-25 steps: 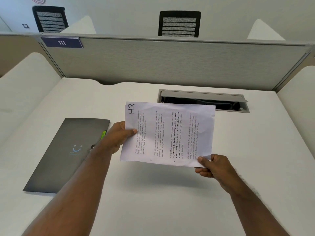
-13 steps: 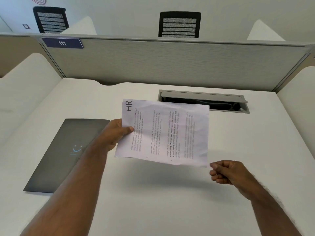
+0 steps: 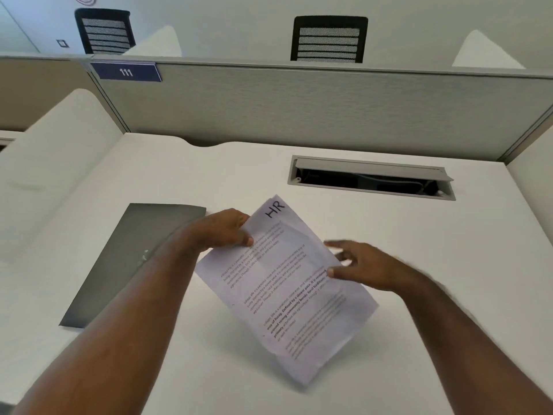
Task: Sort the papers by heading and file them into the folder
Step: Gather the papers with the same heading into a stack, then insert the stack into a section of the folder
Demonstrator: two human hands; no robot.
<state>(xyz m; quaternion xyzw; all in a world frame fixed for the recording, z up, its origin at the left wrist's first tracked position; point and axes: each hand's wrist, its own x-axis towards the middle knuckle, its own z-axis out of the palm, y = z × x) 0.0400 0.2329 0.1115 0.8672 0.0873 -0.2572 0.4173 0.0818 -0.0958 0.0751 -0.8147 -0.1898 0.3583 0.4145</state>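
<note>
Fingers of the left hand pinch the upper left edge of the papers, thumb on the printed face just below the handwritten "HR" heading. On the right hand the thumb presses the right edge of the sheets while the other fingers spread out behind them, blurred, so I cannot tell how firmly they grip. I see the papers held up off the white desk, tilted diagonally, with the heading corner pointing away and the lower corner hanging toward me.

I judge these sheets light and floppy: the face already bows between the two holds and the lower end droops unsupported. They will slide against each other easily, so I would keep both holds on opposite long edges, near the middle, and pinch flat rather than crumple. A single corner grip would let the rest sag and fan out.

To the left, the dark grey folder lies closed and flat on the desk; my left forearm crosses over part of it, covering some small mark on its cover. How many sheets are in the bundle I cannot count; offset edges suggest more than one. Only the top heading shows, the body text is too small to read, and the open cable tray is dark inside.
</note>
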